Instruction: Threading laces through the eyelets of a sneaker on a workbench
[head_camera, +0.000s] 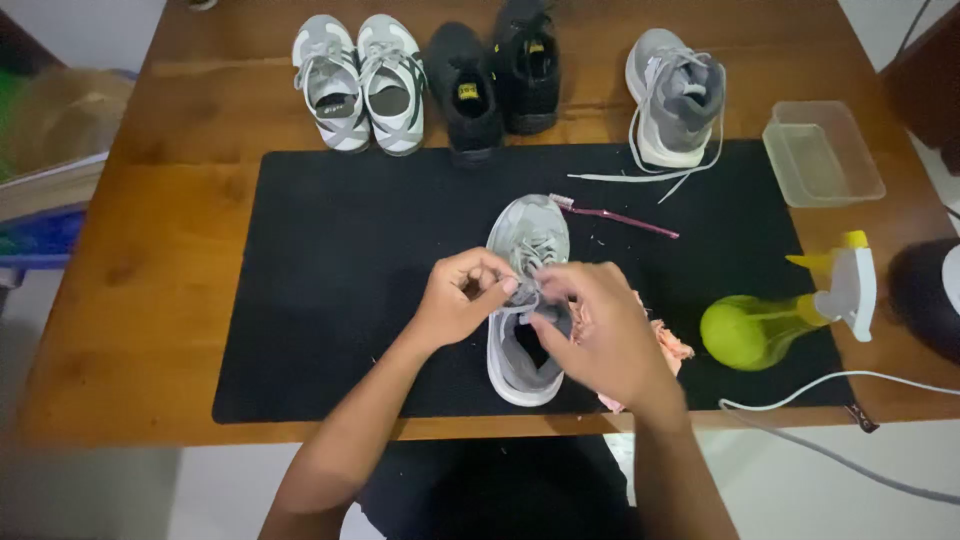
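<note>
1. Head view: the left hand (462, 295) has its fingers (490, 272) curled tight, pinching the lace of the grey shoe (525, 300)
2. Right hand (600, 330) is also clenched, fingertips (545, 290) nipping the same lace, the two hands nearly touching over the shoe's tongue
3. Grey shoe lies on the black mat (330, 300) under both hands, toe toward 12 o'clock, heel toward 6
4. Pink toothbrush (615, 216) sits on the mat at 1 o'clock from the hands; a pink cloth (672, 345) shows at 3 o'clock, partly hidden by the right hand
5. Green spray bottle (775, 320) lies at 3 o'clock on the counter (150, 250); at 12 o'clock stand more shoes, among them a second grey shoe (675, 95)
</note>
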